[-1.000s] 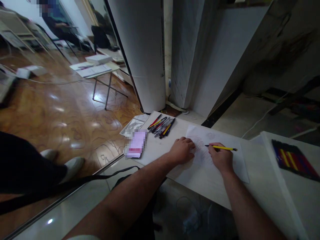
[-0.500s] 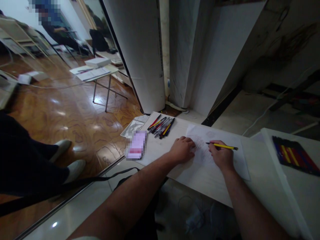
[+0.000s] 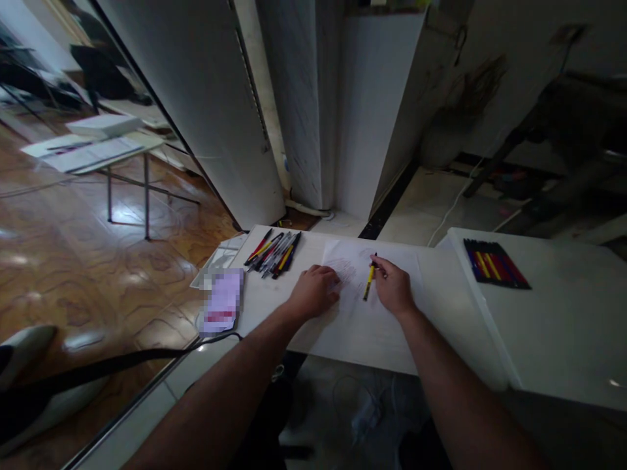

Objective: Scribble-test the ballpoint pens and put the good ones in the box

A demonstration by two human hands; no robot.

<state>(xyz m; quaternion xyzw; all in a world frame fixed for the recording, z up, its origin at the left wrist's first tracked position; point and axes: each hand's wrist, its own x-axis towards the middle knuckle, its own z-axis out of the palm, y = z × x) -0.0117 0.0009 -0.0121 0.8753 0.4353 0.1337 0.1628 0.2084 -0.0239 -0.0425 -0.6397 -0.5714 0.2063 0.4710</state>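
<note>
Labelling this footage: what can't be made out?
Head view:
Any text on the purple rectangular phone: pixelated.
Part of the white paper sheet: covered by the left hand.
Any lettering on the slim yellow pen: too small.
White-shoed person: cut off by left edge.

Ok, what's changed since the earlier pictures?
The right hand moved toward the far edge of the paper; its pen swung from sideways to roughly front-to-back. The view turned right. Nothing was let go. The left hand stays on the paper; the pen pile is unchanged.
</note>
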